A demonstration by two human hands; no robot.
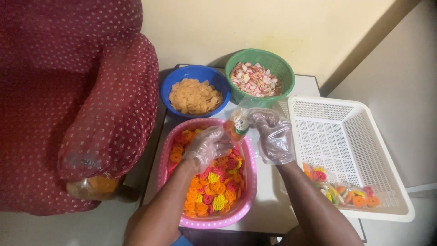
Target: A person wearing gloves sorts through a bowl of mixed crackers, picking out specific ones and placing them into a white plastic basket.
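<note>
Both my hands wear thin clear plastic gloves. My left hand (207, 145) and my right hand (273, 135) together hold a small clear plastic bag (237, 124) partly filled with colourful snack pieces. They hold it above the far end of the pink oval basin (251, 180), which is full of orange, red and yellow wheel-shaped crackers. The left hand grips the bag's lower side and the right hand pinches its top.
A blue bowl (173, 86) of pale yellow chips and a green basket (282, 68) of pink-white chips stand behind. A white perforated tray (350, 132) at right holds filled clear bags (346, 191). A dark red dotted armchair (91, 91) flanks the small table on the left.
</note>
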